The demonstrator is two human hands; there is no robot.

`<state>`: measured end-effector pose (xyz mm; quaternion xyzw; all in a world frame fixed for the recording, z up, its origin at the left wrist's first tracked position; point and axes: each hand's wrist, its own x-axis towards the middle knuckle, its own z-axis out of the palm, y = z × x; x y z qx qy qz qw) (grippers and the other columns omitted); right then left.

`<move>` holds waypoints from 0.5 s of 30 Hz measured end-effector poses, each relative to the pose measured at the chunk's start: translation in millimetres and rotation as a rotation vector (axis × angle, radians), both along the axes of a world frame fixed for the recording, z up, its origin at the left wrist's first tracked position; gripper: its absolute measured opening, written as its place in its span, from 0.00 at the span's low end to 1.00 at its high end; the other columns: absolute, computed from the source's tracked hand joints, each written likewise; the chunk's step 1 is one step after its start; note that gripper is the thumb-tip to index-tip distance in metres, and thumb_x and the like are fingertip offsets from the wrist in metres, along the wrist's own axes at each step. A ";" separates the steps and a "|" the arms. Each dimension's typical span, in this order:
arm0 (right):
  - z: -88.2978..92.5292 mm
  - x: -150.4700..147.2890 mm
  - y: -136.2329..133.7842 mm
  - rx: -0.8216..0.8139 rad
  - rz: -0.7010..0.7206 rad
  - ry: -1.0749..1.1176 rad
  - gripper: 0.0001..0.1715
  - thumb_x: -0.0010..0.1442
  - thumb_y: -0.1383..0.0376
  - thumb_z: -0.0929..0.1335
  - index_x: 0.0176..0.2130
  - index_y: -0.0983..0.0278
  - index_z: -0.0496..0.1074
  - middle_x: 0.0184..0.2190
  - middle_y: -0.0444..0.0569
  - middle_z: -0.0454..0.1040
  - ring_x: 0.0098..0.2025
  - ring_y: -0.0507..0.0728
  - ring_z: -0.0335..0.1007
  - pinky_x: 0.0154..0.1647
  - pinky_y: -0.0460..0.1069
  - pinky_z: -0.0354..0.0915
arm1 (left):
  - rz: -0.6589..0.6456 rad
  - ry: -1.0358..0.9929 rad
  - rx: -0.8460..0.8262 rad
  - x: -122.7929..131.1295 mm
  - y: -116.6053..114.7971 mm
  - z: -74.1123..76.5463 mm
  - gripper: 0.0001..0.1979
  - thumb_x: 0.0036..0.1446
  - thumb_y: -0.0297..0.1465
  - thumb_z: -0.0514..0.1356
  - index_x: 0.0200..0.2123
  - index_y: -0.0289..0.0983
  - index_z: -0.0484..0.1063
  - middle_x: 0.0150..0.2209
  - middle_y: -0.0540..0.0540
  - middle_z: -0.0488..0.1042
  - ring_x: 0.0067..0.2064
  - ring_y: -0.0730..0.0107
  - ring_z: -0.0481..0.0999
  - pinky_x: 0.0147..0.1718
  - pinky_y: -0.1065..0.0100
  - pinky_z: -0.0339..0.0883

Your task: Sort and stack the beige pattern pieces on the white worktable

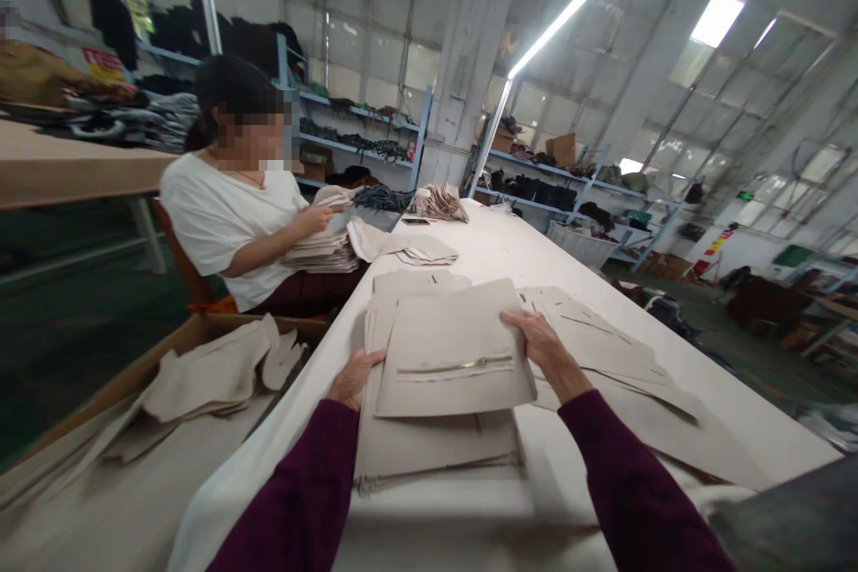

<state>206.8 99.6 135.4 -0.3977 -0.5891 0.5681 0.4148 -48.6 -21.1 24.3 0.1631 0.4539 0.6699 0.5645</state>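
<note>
A beige fabric panel (452,331) with a zipper (456,367) across its lower part is held tilted above a stack of similar panels (435,447). My right hand (540,344) grips its right edge, thumb on top and fingers behind. At the left edge, my left hand (355,378) is closed with its thumb against the panel; its other fingers are mostly hidden. The stack beneath lies on the white-covered table, and zipper ends show along its near side.
More flat beige pieces (603,331) lie right of the stack on the table (496,241). A box of cut fabric (201,375) stands at left. Across the corner, a seated person (231,206) handles fabric above a pile (325,250). A bundle (439,202) sits at the far end.
</note>
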 end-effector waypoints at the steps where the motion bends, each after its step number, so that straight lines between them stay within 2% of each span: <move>1: 13.0 4.1 3.4 0.001 0.052 -0.020 0.16 0.37 0.61 0.75 0.27 0.68 0.73 0.26 0.50 0.75 0.26 0.55 0.69 0.30 0.48 0.67 | 0.007 -0.005 -0.006 -0.1 0.6 -0.9 0.16 0.46 0.24 0.59 0.42 0.32 0.65 0.25 0.45 0.74 0.26 0.64 0.74 0.25 0.65 0.70; 5: 65.6 20.4 2.6 -0.011 0.371 -0.214 0.20 0.41 0.58 0.74 0.31 0.70 0.74 0.27 0.53 0.76 0.25 0.55 0.71 0.28 0.48 0.69 | 0.019 -0.023 -0.014 -1.0 1.3 -2.4 0.17 0.46 0.24 0.59 0.42 0.31 0.64 0.25 0.45 0.74 0.24 0.64 0.74 0.24 0.63 0.70; 8: 93.4 28.7 -9.8 -0.010 0.549 -0.409 0.20 0.44 0.57 0.73 0.31 0.71 0.75 0.26 0.53 0.76 0.23 0.55 0.71 0.24 0.46 0.68 | 0.032 -0.042 -0.018 -0.9 1.2 -2.4 0.17 0.47 0.23 0.59 0.43 0.31 0.64 0.27 0.45 0.73 0.25 0.65 0.74 0.25 0.63 0.71; 12: 112.5 23.7 -21.6 0.068 0.730 -0.702 0.19 0.45 0.58 0.73 0.31 0.72 0.75 0.25 0.52 0.75 0.21 0.53 0.69 0.20 0.43 0.64 | 0.027 -0.053 -0.015 -1.5 1.5 -3.4 0.19 0.46 0.23 0.59 0.44 0.31 0.63 0.27 0.45 0.73 0.25 0.66 0.74 0.25 0.64 0.70; 15: 116.5 -0.5 -19.9 0.184 0.866 -0.815 0.20 0.46 0.56 0.71 0.30 0.72 0.75 0.24 0.49 0.74 0.21 0.52 0.67 0.20 0.43 0.61 | 0.002 -0.051 -0.006 -2.8 2.2 -5.9 0.18 0.45 0.25 0.60 0.42 0.32 0.65 0.27 0.45 0.73 0.25 0.66 0.73 0.24 0.65 0.70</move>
